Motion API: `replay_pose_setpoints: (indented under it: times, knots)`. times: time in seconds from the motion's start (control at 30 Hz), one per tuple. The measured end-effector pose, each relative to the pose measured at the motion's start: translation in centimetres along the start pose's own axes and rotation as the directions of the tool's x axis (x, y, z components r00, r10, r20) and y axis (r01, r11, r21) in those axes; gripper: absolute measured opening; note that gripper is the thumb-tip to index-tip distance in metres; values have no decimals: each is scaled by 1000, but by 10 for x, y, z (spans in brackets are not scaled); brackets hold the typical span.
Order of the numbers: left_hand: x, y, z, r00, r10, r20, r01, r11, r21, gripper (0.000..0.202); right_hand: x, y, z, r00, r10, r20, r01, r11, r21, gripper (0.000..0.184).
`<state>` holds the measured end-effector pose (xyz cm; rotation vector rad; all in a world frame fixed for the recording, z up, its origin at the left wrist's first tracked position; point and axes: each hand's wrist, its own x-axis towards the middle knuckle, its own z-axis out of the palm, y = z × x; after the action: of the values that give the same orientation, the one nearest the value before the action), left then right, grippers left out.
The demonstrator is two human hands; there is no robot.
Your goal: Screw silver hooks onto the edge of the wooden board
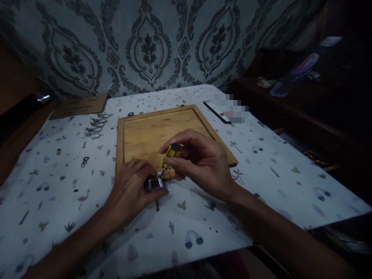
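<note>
A wooden framed board (151, 133) lies flat in the middle of a table under a patterned white cloth (58, 186). My right hand (200, 162) grips a short yellow-and-black screwdriver (171, 153), tip angled down to the board's near edge. My left hand (133, 190) pinches a small metal fitting (154, 184) against that edge, right under the tip. Whether a screw sits there is hidden by my fingers.
Several metal hooks (95, 126) lie in a loose pile at the far left. A flat brown board (80, 106) rests at the back left corner. A phone (217, 112) lies right of the wooden board. A dark cabinet (305, 108) stands to the right.
</note>
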<state>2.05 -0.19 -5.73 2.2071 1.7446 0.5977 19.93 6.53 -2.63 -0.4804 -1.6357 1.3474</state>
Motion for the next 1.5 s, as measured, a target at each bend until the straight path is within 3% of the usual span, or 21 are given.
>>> replay_pose_setpoints:
  times: [0.33,0.57,0.77,0.97,1.27,1.5]
  knots:
    - [-1,-1,1,1000,11,-20,-10,1000,26,31,3,-4,-4,993,-34,116,30,999,40,20]
    - [-1,0,1,1000,1,-25,0,1000,16,30,2,-2,-2,993,-97,-63,91,992,-84,20]
    - [-1,-2,2,1000,16,-12,-16,1000,2,33,6,-3,0,952,-173,-252,144,981,-131,22]
    - [-2,-3,2,1000,16,-27,-16,1000,-7,34,6,5,0,973,-110,-204,80,986,-147,21]
    - [-3,0,-2,1000,19,1,-19,1000,4,31,5,7,-1,979,-107,-175,77,982,-174,20]
    - [-2,-1,-2,1000,21,14,-21,1000,8,30,4,4,1,963,-138,-231,93,976,-195,20]
